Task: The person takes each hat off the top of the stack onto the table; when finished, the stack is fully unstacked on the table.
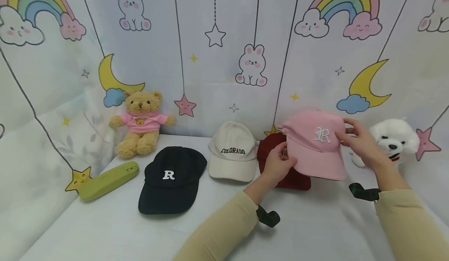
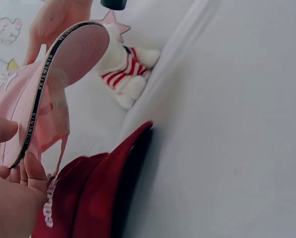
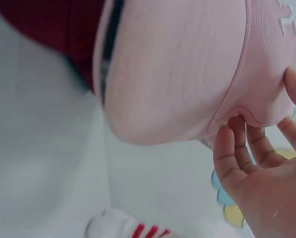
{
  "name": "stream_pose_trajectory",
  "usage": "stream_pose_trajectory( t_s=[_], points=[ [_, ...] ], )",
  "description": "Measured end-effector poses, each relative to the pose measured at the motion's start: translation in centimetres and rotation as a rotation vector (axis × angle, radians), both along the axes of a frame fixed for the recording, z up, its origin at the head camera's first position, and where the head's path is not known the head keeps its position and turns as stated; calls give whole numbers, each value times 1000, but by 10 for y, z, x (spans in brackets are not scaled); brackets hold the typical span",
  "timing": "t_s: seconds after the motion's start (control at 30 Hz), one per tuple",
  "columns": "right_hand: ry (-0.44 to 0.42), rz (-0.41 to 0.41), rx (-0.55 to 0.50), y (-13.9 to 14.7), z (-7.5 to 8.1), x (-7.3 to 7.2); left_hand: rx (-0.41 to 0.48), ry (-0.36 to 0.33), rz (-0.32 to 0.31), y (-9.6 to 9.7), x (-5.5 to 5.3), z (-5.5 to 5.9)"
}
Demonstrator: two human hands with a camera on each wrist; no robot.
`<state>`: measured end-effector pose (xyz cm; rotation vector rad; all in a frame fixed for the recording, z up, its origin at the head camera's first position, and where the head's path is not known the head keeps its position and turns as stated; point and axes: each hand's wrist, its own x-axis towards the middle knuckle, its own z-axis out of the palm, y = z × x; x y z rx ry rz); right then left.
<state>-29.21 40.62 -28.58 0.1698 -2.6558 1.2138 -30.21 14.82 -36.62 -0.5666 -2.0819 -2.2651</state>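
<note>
Left hand: thumb and fingers pinched on the left edge of the pink cap's brim.
Right hand: clamped on the right side of the pink cap, thumb on the crown's front, other fingers at its edge.
Green glasses case: aslant at the left of the bench, glasses drawn on one end.
Teddy bear: seated just behind the case, in a pink hoodie.
Black cap: brim toward the person, white R on the crown.
Cream cap: near the black one, lettered COLORADO.
Dark red cap: on the bench, partly hidden by the left hand and the pink cap.
Pink cap: between both hands, held up off the bench, white emblem facing the person.
Plush dog: white, in a red-and-white striped top, behind the right hand.
</note>
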Motion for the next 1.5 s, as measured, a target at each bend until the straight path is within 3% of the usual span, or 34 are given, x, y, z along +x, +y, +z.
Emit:
stream_pose_trajectory(
  t_s=[0.17,0.27,0.4,0.6,1.0,1.1,1.27,1.37,1.5],
  points=[
    [-50,-39,-19,26,-4,5,-29,71,-39,23,6,-3],
    [-92,-64,-36,39,-7,8,-32,65,-55,36,11,-5],
    [-120,-83,-64,51,-15,11,-15,-3,-68,48,17,-9],
    [-157,-93,-62,60,-28,13,-79,-109,-64,59,24,-14],
    [-101,-108,-57,75,-54,16,-182,-274,-95,74,28,-13],
    [-114,-144,-48,76,-57,18,-166,-301,-115,76,29,-14],
    [-139,-214,11,79,-66,18,-53,-384,-215,81,32,-18],
    [-138,-222,33,79,-71,15,-19,-447,-222,81,33,-16],
    [-119,-229,38,74,-73,11,-46,-498,-205,76,32,-9]
  ],
)
